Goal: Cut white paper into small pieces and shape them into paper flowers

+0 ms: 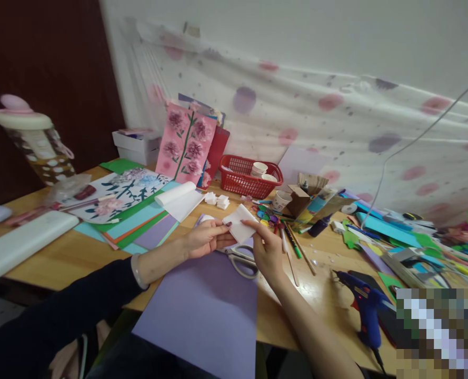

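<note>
A small folded piece of white paper (239, 225) is pinched between both hands above the table. My left hand (208, 238) grips its left edge with thumb and fingers. My right hand (268, 250) holds its upper right corner. Beneath the hands lie grey-handled scissors (245, 261), partly hidden by my left hand, on a large purple sheet (210, 316) that hangs over the table's front edge. Just beyond the hands sit several small white paper pieces (217, 200) and a partly rolled white sheet (182, 200).
A blue glue gun (366, 305) lies on the right, with pencils and brushes (292, 242) nearer the middle. At the back stand a red basket (250, 181) with cups and a pink flower picture (186, 142). Coloured sheets (139, 226) and a bottle (36, 142) are on the left.
</note>
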Action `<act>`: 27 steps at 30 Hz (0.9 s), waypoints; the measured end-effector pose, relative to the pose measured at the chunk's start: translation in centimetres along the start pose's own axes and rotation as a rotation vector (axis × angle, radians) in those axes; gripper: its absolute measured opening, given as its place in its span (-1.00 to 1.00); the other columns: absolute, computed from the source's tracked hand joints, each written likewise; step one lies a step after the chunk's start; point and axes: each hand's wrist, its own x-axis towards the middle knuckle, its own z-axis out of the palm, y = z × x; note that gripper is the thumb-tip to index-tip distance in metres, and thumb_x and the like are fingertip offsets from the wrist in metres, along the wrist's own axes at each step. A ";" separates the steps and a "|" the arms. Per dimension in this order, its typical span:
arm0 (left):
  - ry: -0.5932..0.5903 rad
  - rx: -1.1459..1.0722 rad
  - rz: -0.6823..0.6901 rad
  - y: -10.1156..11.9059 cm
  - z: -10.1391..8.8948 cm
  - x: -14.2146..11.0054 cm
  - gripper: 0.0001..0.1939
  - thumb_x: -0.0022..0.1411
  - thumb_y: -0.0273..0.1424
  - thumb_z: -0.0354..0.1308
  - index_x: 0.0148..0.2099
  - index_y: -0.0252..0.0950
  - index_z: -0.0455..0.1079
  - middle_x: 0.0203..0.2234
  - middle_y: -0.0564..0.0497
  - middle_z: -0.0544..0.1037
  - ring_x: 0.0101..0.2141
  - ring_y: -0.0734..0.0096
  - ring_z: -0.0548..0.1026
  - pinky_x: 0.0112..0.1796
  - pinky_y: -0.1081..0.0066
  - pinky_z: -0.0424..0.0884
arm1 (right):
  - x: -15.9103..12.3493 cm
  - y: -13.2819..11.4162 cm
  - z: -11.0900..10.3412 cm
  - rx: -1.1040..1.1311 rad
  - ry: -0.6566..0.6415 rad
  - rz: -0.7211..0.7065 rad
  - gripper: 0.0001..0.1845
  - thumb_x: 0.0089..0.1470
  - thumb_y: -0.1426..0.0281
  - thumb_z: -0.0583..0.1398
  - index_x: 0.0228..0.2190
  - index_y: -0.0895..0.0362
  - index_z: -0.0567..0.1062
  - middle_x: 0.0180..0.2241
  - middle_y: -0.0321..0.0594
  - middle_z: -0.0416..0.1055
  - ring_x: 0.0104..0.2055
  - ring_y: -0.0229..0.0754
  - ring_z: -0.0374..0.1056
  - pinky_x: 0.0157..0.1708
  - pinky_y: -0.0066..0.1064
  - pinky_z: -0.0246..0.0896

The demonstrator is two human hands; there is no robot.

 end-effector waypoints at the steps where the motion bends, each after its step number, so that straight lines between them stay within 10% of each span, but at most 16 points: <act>1: 0.003 0.004 0.004 0.0 0.0 0.0 -0.98 0.16 -0.55 0.13 -0.31 -0.42 0.36 -0.41 -0.13 0.59 -0.34 0.38 0.57 -0.14 0.34 0.41 | 0.0 0.1 0.0 -0.009 -0.005 -0.014 -0.59 0.05 0.51 -0.05 -0.22 0.09 0.54 -0.37 -0.23 0.51 -0.30 -0.16 0.39 -0.27 -0.38 0.22; 11: -0.002 0.063 0.041 0.0 -0.3 0.1 -0.90 0.13 -0.55 0.16 -0.25 -0.44 0.42 -0.36 -0.14 0.59 -0.35 0.39 0.56 -0.18 0.37 0.42 | 0.0 0.1 0.1 0.032 -0.050 -0.042 -0.61 0.07 0.50 -0.03 -0.21 0.05 0.53 -0.32 -0.19 0.49 -0.26 -0.14 0.37 -0.24 -0.32 0.23; 17: 0.054 0.115 0.213 0.2 0.3 0.1 -0.79 0.05 -0.48 0.25 -0.22 -0.44 0.44 -0.34 -0.10 0.58 -0.33 0.39 0.53 -0.17 0.35 0.41 | 0.5 -0.7 0.1 0.623 -0.008 0.264 -0.55 0.00 0.30 0.12 -0.02 0.04 0.28 -0.27 -0.21 0.43 -0.41 -0.21 0.35 -0.37 -0.31 0.32; 27: 0.114 0.240 0.412 -0.3 0.6 -0.2 -0.70 -0.01 -0.35 0.30 -0.20 -0.36 0.43 -0.37 -0.02 0.58 -0.36 0.39 0.51 -0.25 0.39 0.38 | 0.5 -0.9 1.3 0.596 -0.199 0.457 -0.65 -0.16 0.14 0.29 -0.49 0.19 0.47 -0.56 -0.23 0.43 -0.52 -0.23 0.37 -0.49 -0.42 0.31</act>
